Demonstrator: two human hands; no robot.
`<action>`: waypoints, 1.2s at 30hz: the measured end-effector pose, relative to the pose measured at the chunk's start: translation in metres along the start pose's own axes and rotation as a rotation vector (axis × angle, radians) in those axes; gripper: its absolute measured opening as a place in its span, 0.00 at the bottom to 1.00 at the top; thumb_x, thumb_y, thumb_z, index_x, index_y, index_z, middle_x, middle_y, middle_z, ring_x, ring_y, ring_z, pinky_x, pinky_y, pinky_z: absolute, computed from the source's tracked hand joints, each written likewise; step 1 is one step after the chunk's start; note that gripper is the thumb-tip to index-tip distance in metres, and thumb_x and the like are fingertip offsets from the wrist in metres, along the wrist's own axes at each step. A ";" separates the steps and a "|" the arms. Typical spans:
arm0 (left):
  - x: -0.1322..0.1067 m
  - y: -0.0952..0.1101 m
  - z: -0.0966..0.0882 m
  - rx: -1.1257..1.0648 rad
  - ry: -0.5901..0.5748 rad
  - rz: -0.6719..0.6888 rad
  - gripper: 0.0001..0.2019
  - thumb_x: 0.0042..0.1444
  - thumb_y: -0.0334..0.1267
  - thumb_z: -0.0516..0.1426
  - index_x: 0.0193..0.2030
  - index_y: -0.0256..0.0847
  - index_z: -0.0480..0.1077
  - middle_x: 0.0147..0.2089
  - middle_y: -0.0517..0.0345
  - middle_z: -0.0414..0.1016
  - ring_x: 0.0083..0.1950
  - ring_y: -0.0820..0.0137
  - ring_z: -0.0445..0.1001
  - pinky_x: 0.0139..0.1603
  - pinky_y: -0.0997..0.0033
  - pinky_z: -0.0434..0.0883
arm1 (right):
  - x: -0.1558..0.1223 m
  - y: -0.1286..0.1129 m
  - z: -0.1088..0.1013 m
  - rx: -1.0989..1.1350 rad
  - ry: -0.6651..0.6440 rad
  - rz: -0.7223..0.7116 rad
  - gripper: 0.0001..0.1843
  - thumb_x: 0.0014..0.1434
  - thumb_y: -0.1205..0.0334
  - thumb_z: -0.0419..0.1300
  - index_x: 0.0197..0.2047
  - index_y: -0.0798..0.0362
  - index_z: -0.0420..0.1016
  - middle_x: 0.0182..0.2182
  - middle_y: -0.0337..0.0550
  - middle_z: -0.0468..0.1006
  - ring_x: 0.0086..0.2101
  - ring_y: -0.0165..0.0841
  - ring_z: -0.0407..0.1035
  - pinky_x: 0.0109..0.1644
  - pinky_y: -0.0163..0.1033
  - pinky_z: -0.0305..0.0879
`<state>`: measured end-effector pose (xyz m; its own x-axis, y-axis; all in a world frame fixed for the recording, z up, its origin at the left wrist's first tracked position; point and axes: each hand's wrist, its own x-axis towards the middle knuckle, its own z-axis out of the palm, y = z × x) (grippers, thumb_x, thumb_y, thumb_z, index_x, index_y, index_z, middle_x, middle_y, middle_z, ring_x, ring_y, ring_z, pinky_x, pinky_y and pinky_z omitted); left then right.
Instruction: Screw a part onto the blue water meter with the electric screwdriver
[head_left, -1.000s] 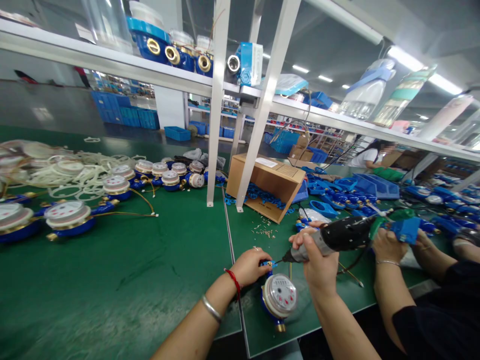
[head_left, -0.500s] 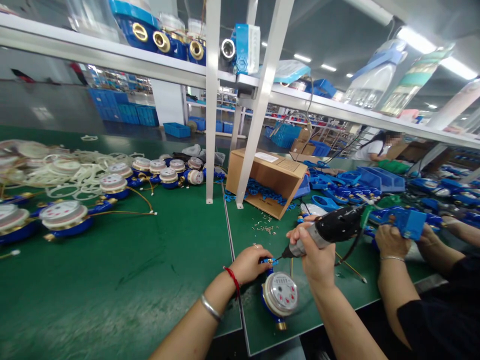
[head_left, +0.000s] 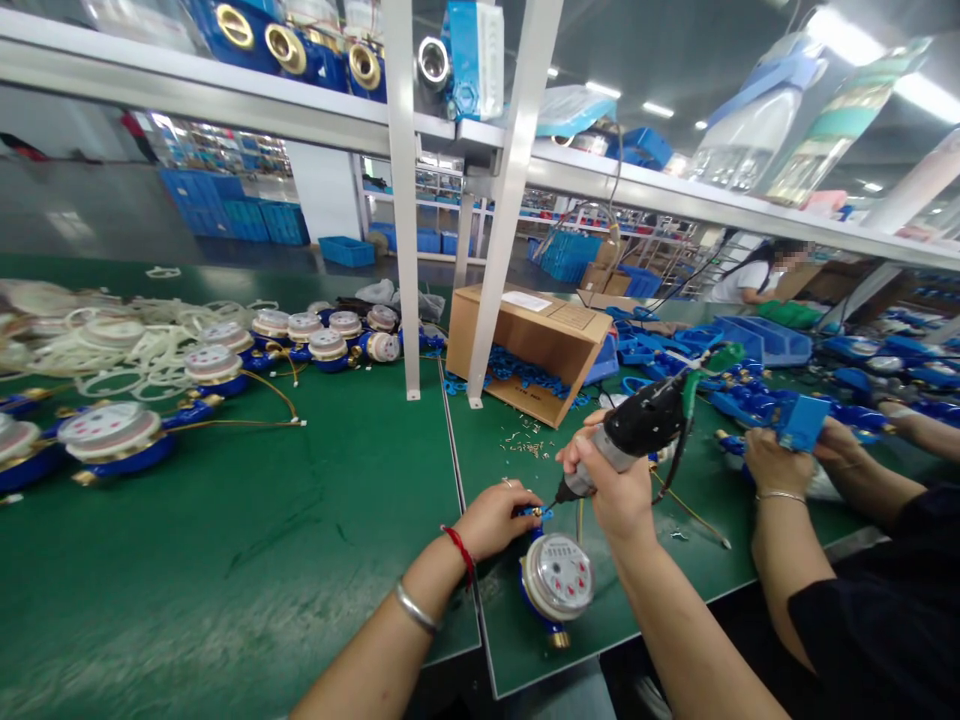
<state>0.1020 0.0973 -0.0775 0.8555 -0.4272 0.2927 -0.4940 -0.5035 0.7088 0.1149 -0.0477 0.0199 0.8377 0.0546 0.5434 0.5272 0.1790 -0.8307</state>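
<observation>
Now Driving a Screw at the Meter's Top

Low on the green worktop [head_left: 225, 540] sits a water meter [head_left: 556, 580]. The left hand [head_left: 496, 518] closes its fingers on a small blue fitting [head_left: 534, 512] at the meter's far end, steadying it. The right hand [head_left: 611, 490] grips an electric screwdriver [head_left: 637, 432], its tip touching that fitting. Fastening seems in hand; next, the bit must stay square on the screw.
</observation>
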 end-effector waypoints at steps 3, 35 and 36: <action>0.000 0.002 -0.001 0.005 -0.013 -0.008 0.11 0.56 0.39 0.57 0.46 0.43 0.73 0.40 0.56 0.73 0.43 0.69 0.68 0.45 0.73 0.63 | 0.001 -0.002 0.005 -0.029 -0.020 -0.003 0.15 0.52 0.59 0.62 0.41 0.51 0.62 0.19 0.31 0.67 0.20 0.28 0.65 0.30 0.38 0.66; -0.005 -0.009 0.001 -0.010 0.019 0.008 0.09 0.54 0.39 0.58 0.42 0.42 0.73 0.39 0.57 0.73 0.42 0.69 0.69 0.43 0.74 0.65 | 0.000 -0.009 0.008 -0.177 -0.163 0.036 0.20 0.50 0.56 0.64 0.44 0.52 0.64 0.22 0.34 0.70 0.24 0.31 0.68 0.33 0.41 0.68; -0.005 -0.010 0.001 -0.009 0.016 0.002 0.09 0.54 0.39 0.58 0.42 0.42 0.73 0.39 0.57 0.74 0.42 0.69 0.69 0.43 0.74 0.65 | 0.004 -0.006 0.006 -0.170 -0.141 0.029 0.21 0.49 0.55 0.64 0.44 0.52 0.64 0.22 0.34 0.70 0.24 0.31 0.68 0.34 0.42 0.68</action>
<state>0.1024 0.1036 -0.0867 0.8569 -0.4161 0.3044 -0.4944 -0.4957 0.7141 0.1143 -0.0431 0.0276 0.8308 0.1960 0.5209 0.5299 0.0078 -0.8480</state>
